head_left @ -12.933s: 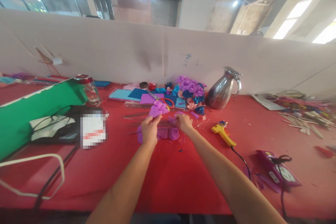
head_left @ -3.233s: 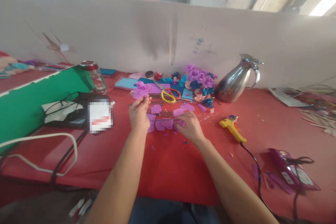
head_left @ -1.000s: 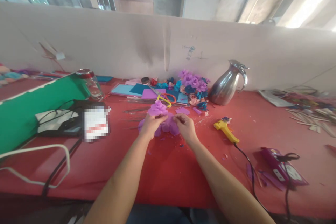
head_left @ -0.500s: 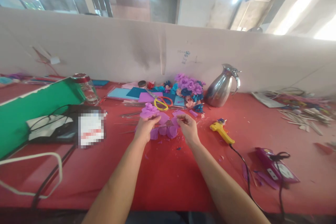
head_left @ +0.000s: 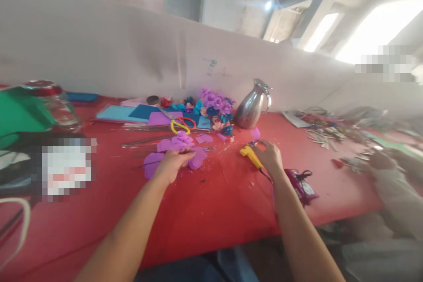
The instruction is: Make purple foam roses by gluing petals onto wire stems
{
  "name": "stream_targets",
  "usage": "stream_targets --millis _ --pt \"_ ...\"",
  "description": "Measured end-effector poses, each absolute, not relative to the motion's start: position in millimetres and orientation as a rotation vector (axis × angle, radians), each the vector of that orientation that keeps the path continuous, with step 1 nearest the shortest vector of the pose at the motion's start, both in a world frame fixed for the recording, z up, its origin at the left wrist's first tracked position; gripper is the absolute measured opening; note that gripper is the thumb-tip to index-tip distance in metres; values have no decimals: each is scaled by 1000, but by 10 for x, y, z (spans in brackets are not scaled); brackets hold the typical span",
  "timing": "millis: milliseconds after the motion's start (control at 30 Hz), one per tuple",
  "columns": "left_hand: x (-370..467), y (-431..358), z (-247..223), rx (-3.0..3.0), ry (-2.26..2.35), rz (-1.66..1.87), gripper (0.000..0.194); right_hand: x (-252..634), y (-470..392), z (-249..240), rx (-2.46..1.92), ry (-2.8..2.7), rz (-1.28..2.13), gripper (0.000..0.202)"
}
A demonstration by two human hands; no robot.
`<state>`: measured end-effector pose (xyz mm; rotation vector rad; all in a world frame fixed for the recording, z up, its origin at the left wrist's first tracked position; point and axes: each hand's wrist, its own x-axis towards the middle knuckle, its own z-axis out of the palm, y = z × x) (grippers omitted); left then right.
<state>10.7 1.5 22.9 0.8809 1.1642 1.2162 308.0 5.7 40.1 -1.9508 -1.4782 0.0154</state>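
Note:
My left hand is closed with the thumb over a purple paper petal, above a scatter of purple paper pieces. A purple paper flower lies just beyond it. My right hand is beside the yellow glue gun, which lies on the red table. Another small petal shows at the right fingertips, close to the gun's nozzle. The exact grip of the right fingers is partly hidden.
Scissors with yellow and red handles rest on coloured paper sheets. Behind are a bunch of paper flowers and a steel jug. A purple power strip stands right; a glass jar, left. A co-worker's hand is far right.
My view has turned right. My right hand has moved away from my left, over to the glue gun, with a petal at its fingertips. My left hand stays by the purple pieces.

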Motion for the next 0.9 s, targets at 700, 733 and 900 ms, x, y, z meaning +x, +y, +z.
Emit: stream_targets --millis 700,733,900 --pt "292 -81 190 1091 1112 1059 29 3174 22 65 -2293 -1742 103 43" --pt "309 -87 174 1123 1082 1081 27 3171 40 43 -2311 -1748 117 39" --pt "354 -83 19 1279 1132 1043 21 3198 49 85 -2351 -1740 80 39"
